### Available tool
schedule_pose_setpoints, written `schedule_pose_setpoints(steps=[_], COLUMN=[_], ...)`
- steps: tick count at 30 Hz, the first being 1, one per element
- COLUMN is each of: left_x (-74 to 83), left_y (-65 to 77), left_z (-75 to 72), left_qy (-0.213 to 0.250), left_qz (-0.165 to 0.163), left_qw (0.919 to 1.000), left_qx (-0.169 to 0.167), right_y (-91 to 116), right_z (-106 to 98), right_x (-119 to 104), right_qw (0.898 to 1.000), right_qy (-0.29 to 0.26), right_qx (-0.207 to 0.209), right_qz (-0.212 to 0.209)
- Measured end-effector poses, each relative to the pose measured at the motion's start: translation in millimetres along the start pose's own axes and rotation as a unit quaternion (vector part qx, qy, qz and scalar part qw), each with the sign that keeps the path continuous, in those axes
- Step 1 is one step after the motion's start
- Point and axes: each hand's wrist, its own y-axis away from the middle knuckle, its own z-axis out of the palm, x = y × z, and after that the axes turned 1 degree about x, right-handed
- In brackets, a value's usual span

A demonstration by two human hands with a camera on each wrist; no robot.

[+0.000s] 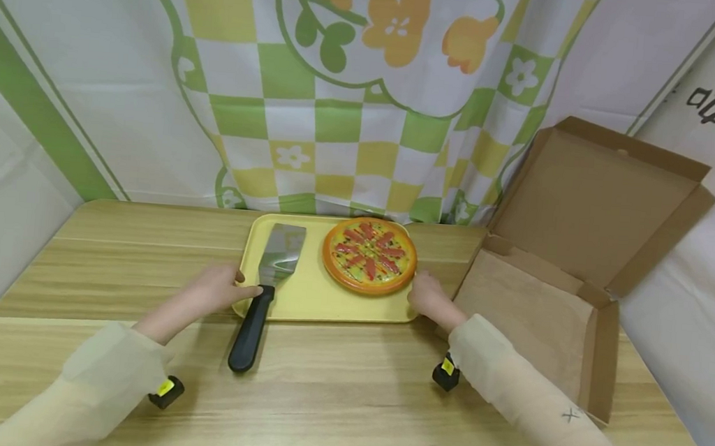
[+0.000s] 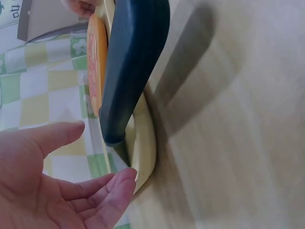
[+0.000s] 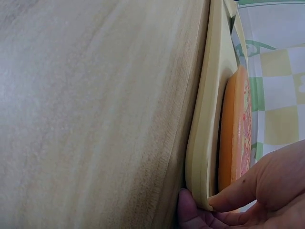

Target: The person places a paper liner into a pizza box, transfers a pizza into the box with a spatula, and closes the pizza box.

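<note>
Tray [image 1: 307, 299]: right hand [image 1: 432, 297] pinches its near corner; left hand [image 1: 216, 289] half-spread at the other end, gripping nothing. Pizza [image 1: 370, 255], spatula [image 1: 267, 294] aboard (handle [image 1: 251, 333] overhangs), box [image 1: 521, 302] right. Best pinch both ends, keep level.

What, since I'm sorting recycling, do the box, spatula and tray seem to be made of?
Box: matte brown cardboard, by its folded flaps. Spatula: shiny metal blade, showing reflections; its smooth black handle is probably plastic. Tray: smooth yellow, likely plastic, judging by the rounded, moulded-looking rim.
</note>
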Motion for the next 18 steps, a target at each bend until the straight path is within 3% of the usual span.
schedule_pose_setpoints(steps=[2,5,12,13,15,18], left_x=[-1.1,-2.0,0.9,1.6,3.3,7.3], left_y=[1.3,3.0,6.7,6.7,6.0,4.4], left_z=[1.0,2.4,7.8,9.4,12.6,16.5], left_qy=[0.011,0.026,0.092,0.096,0.096,0.083], left_qz=[-0.006,-0.012,-0.033,-0.035,-0.037,-0.036], left_qw=[0.9999,0.9994,0.9945,0.9940,0.9942,0.9957], left_qx=[-0.007,-0.018,-0.038,-0.037,-0.033,-0.021], right_y=[19.4,23.8,-53.8,-57.9,-70.9,-69.6], right_z=[-14.7,-16.6,43.3,45.1,56.8,56.0], right_x=[-14.6,-16.3,41.5,43.0,53.0,51.9], right_qw=[1.000,1.000,0.999,1.000,0.999,0.999], right_qy=[-0.006,-0.007,0.003,-0.002,0.006,0.008], right_qx=[-0.011,-0.009,0.037,0.024,0.049,0.037], right_qz=[0.009,0.006,-0.021,-0.009,-0.024,-0.019])
